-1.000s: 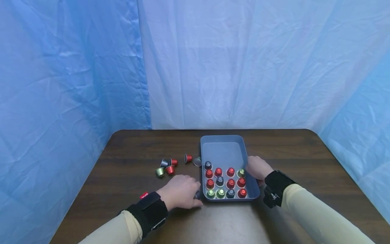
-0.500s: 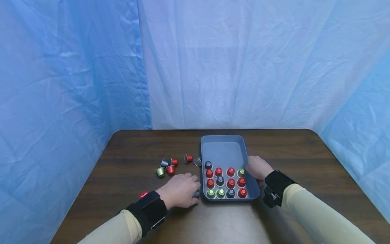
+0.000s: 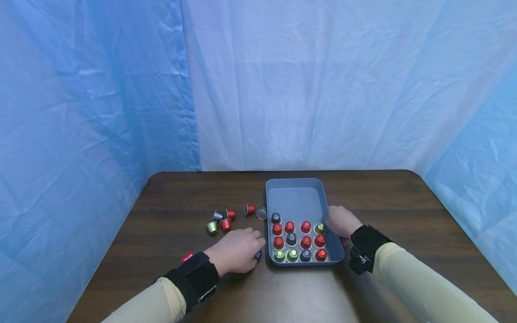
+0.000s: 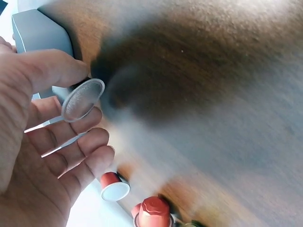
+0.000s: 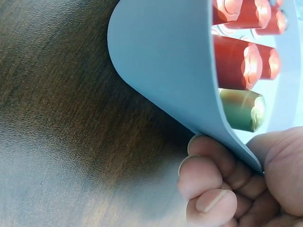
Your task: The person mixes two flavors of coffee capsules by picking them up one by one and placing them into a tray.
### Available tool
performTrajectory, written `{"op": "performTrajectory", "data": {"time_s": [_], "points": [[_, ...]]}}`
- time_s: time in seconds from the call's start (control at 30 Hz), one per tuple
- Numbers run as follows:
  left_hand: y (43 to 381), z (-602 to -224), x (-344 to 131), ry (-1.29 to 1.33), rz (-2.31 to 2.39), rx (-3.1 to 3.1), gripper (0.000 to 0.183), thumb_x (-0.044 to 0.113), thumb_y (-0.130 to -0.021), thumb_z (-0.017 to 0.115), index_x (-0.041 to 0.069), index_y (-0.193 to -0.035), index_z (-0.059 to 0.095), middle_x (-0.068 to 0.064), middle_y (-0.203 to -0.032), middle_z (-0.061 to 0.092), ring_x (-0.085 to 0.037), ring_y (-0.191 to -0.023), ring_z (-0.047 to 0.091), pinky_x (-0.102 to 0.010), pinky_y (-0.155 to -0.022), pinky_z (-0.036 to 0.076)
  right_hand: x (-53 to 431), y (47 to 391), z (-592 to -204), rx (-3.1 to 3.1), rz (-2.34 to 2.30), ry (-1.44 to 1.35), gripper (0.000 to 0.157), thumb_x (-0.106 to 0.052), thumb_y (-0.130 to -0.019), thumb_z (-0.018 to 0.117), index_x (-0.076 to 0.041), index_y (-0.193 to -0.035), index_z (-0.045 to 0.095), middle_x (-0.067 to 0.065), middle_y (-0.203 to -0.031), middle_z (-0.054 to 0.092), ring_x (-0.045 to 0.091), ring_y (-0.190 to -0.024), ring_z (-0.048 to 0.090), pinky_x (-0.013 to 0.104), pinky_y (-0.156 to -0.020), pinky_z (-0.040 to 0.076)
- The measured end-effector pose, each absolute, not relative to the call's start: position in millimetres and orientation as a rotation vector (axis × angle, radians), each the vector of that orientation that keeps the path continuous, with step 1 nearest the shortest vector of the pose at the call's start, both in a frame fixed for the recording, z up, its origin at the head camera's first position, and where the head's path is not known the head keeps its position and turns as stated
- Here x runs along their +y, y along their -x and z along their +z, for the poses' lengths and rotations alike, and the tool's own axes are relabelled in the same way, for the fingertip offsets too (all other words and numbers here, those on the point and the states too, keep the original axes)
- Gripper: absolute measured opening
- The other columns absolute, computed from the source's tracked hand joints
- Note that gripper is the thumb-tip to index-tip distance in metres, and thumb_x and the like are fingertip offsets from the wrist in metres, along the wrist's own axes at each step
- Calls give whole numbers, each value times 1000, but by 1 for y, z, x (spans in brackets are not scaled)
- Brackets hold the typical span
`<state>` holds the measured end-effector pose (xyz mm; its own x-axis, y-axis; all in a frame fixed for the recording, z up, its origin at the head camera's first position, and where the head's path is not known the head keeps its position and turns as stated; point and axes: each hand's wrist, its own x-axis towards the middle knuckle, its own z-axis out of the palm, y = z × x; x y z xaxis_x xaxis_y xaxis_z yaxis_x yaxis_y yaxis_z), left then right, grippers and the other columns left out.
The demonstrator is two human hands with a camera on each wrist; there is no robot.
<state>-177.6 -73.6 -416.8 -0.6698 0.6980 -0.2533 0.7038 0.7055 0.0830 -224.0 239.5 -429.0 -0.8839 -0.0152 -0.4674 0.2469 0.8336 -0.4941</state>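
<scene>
Pinching dark capsule (image 4: 83,100): left fingers (image 4: 91,122) | gripping tray (image 5: 170,61): right fingers (image 5: 201,177) | red tag (image 3: 187,257): lettering unreadable

On my feed, the tray (image 3: 296,197) reads as smooth, matt plastic and the capsules (image 3: 305,242) as glossy metal. I see a finely textured wood-grain tabletop (image 3: 186,193) and creased, satiny cloth drapes (image 3: 262,89).

So we've got a dark wood-grain table (image 3: 181,193) with a blue-grey tray (image 3: 295,195) on it and, off to the left, three red capsules (image 3: 225,225), a dark one (image 3: 218,216), a green one (image 3: 212,228), plus a silvery-faced one (image 3: 261,214) right by the tray.
</scene>
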Motion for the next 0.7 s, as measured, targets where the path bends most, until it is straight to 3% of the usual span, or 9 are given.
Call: {"op": "performTrajectory", "data": {"time_s": [0.3, 0.53, 0.7], "points": [[182, -409, -78, -1064, 50, 2671, 44, 28, -86, 84, 16, -125, 68, 2, -107, 66, -13, -97, 61, -33, -90, 56, 240, 223, -429, 2565, -767, -151, 41, -11, -105, 45, 4, -144, 45, 26, -112, 64, 32, -78, 68, 39, -49, 57], [185, -400, -82, -1082, 76, 2805, 48, 35, -86, 83, 16, -127, 67, -1, -123, 61, -16, -107, 57, -37, -96, 55, 240, 223, -429, 2567, -766, -151, 42, -11, -106, 44, 4, -145, 44, 26, -114, 63, 32, -80, 68, 39, -49, 57], [189, -390, -80, -1102, 164, 2900, 44, 35, -86, 83, 18, -123, 68, 2, -113, 59, -15, -101, 53, -31, -87, 54, 241, 225, -430, 2568, -761, -169, 41, -13, -106, 45, 3, -144, 45, 25, -113, 63, 32, -81, 68, 40, -49, 57]]}}
